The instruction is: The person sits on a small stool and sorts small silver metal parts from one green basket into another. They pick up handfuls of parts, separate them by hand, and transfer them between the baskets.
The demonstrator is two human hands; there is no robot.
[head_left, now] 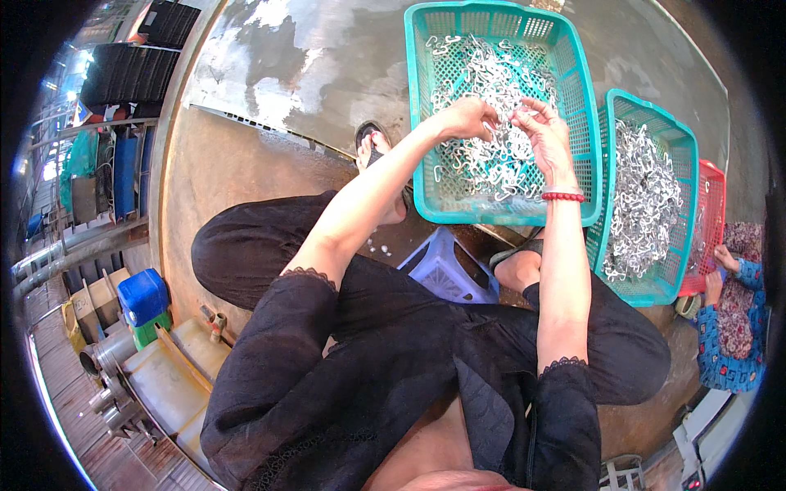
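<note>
Floor: brown concrete near, worn smooth. Farther off, a grey slab, wet-looking with pale glare patches; daylight, strong. A narrow drain or joint line runs between the two. Far left: black crates stacked, metal rails bent by the lens. Near left: blue plastic can, cardboard boxes, what may be a metal machine, blurred at the rim. A purple stool stands centre.
</note>
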